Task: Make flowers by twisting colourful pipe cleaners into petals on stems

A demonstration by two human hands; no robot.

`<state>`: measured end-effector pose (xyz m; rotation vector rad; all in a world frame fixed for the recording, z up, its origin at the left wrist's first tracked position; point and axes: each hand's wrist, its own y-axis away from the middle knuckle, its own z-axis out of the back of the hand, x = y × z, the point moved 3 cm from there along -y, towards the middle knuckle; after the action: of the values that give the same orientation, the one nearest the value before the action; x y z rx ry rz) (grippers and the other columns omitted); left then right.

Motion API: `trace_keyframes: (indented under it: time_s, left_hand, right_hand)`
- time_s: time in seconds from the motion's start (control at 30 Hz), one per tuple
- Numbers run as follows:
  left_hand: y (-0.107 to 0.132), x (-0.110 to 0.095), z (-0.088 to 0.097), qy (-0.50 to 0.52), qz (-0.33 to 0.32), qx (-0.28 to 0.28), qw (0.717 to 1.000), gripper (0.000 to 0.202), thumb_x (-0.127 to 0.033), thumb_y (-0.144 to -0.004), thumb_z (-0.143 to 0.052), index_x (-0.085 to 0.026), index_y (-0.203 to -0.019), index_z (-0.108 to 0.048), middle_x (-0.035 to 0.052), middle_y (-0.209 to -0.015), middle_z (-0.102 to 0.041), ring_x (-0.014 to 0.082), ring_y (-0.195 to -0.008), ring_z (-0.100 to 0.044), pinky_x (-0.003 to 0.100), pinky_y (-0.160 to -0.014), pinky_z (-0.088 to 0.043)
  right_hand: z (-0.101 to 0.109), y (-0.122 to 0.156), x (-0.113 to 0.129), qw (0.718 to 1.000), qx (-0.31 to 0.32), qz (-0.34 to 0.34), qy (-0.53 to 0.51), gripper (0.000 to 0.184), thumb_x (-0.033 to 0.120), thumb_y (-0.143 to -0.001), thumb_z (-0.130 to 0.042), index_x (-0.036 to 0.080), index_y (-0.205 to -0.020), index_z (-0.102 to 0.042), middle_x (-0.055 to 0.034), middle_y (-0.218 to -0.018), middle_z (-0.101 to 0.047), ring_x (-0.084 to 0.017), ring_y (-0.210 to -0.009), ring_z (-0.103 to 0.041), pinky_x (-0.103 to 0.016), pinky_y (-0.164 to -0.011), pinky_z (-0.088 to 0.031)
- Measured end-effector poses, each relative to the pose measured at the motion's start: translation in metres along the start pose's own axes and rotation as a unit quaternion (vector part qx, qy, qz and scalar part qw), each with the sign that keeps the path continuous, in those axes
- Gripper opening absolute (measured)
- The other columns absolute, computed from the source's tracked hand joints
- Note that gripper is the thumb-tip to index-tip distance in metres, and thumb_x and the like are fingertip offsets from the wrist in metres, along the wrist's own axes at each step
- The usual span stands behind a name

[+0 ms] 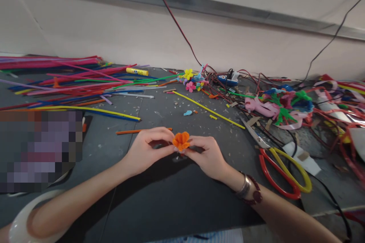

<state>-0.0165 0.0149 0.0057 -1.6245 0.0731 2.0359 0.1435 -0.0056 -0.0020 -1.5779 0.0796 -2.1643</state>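
L hand [148, 151]: fingers narrow, pinching orange fuzzy pipe-cleaner flower [181, 141], lower centre
R hand [205, 156]: fingers pinch it opposite
Grip: close, steady

The one head-worn camera is looking forward and down from the person's own position, facing across a dark grey work table [182, 197] toward a pale wall [114, 34]. It is sitting close above the bare left hand [149, 150] and right hand [203, 157], which are showing low and central, with both forearms entering from the bottom edge. A small orange fuzzy flower [181, 141] is appearing between them, near the lens. A long grey metal rail [171, 0] is slanting downward to the right, so the view is leaning slightly. Farther off, the wide framing is taking in a spread of coloured pipe cleaners [71, 83] and red-and-yellow-handled scissors [282, 172].
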Motion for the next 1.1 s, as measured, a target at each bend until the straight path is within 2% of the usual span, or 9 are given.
trace_keyframes:
  time_s: [0.1,0.2,0.33,0.43,0.8,0.97,1.1]
  left_hand:
    - [0.0004,0.0006,0.0022,0.064,0.007,0.024,0.998,0.016,-0.013,-0.071,-0.064,-0.018,-0.086,-0.067,0.0031,-0.088,-0.065,0.0136,-0.079,-0.061,0.021,-0.069,-0.049]
    - [0.0000,-0.0016,0.0055,0.077,0.026,0.026,0.996,0.021,-0.015,-0.075,-0.060,-0.021,-0.094,-0.067,0.0040,-0.092,-0.065,0.0146,-0.082,-0.061,0.021,-0.068,-0.050]
    - [-0.0021,-0.0068,0.0060,0.039,0.026,0.038,0.998,0.015,-0.016,-0.074,-0.061,-0.019,-0.087,-0.070,0.0043,-0.084,-0.066,0.0135,-0.075,-0.061,0.019,-0.063,-0.049]
    - [-0.0028,-0.0068,0.0051,0.045,0.034,0.048,0.997,0.010,-0.015,-0.074,-0.061,-0.017,-0.077,-0.071,0.0033,-0.076,-0.065,0.0114,-0.066,-0.060,0.018,-0.057,-0.048]
    - [-0.0030,-0.0027,0.0031,0.071,0.069,0.057,0.993,0.009,-0.020,-0.074,-0.062,-0.016,-0.073,-0.070,0.0035,-0.074,-0.062,0.0102,-0.058,-0.057,0.019,-0.050,-0.046]
    - [-0.0007,-0.0032,0.0021,0.044,0.045,0.082,0.995,0.011,-0.019,-0.075,-0.060,-0.017,-0.079,-0.071,0.0040,-0.075,-0.062,0.0107,-0.061,-0.058,0.019,-0.052,-0.047]
    - [-0.0023,-0.0025,0.0030,0.052,0.055,0.072,0.995,0.011,-0.019,-0.075,-0.060,-0.018,-0.079,-0.071,0.0039,-0.076,-0.063,0.0114,-0.064,-0.059,0.018,-0.054,-0.047]
  right_hand:
    - [0.0010,-0.0010,0.0004,1.000,0.003,0.000,-0.008,0.007,0.016,-0.075,-0.060,0.017,-0.071,-0.066,-0.0025,-0.073,-0.066,-0.012,-0.066,-0.060,-0.022,-0.063,-0.046]
    - [-0.0003,-0.0006,0.0003,0.999,0.031,0.000,0.009,0.008,0.017,-0.076,-0.059,0.016,-0.071,-0.065,-0.0020,-0.071,-0.064,-0.011,-0.065,-0.059,-0.021,-0.062,-0.045]
    - [-0.0053,0.0009,0.0005,0.995,0.093,0.003,0.023,0.009,0.019,-0.078,-0.057,0.017,-0.077,-0.066,-0.0015,-0.072,-0.064,-0.011,-0.067,-0.059,-0.021,-0.065,-0.044]
    - [-0.0077,0.0012,-0.0001,0.993,0.116,-0.001,0.011,0.010,0.021,-0.079,-0.057,0.017,-0.079,-0.067,-0.0024,-0.077,-0.066,-0.011,-0.071,-0.061,-0.022,-0.067,-0.045]
    - [-0.0084,0.0019,0.0007,0.992,0.126,-0.021,-0.013,0.015,0.028,-0.079,-0.057,0.018,-0.078,-0.068,-0.0022,-0.075,-0.066,-0.012,-0.069,-0.060,-0.023,-0.066,-0.047]
    - [-0.0085,0.0011,0.0014,0.991,0.126,-0.028,-0.028,0.016,0.029,-0.079,-0.057,0.018,-0.078,-0.069,-0.0025,-0.074,-0.066,-0.012,-0.068,-0.060,-0.023,-0.065,-0.047]
    - [-0.0068,-0.0008,0.0014,0.992,0.115,-0.040,-0.043,0.017,0.029,-0.078,-0.058,0.017,-0.072,-0.068,-0.0015,-0.069,-0.065,-0.012,-0.066,-0.060,-0.022,-0.063,-0.046]
